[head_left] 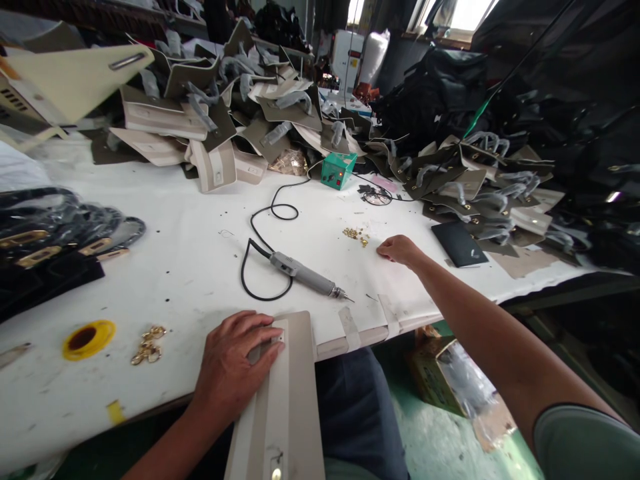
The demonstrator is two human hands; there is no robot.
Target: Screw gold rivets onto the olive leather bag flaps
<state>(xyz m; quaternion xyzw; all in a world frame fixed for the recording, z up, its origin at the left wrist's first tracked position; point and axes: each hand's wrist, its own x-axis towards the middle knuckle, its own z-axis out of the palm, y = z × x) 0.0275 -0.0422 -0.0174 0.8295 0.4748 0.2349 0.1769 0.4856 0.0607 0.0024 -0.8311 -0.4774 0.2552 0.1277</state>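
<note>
My left hand (240,357) rests on a beige and taupe bag panel (300,393) that lies over the table's front edge, above my lap. Its fingers are spread on the surface, with forefinger and thumb beside a small fitting near the panel's top. My right hand (400,251) is closed in a pinch at the tabletop, just right of a scatter of small gold metal pieces (354,234); whatever its fingertips hold is hidden. Between the hands, a grey electric screwdriver (307,277) lies with its bit pointing right.
A black cord runs from the screwdriver to a green power box (338,171). Bag pieces (165,120) are heaped behind, more at right beside a black notebook (459,244). At left are yellow tape (103,332), gold clasps (149,346) and wrapped black handles (60,220).
</note>
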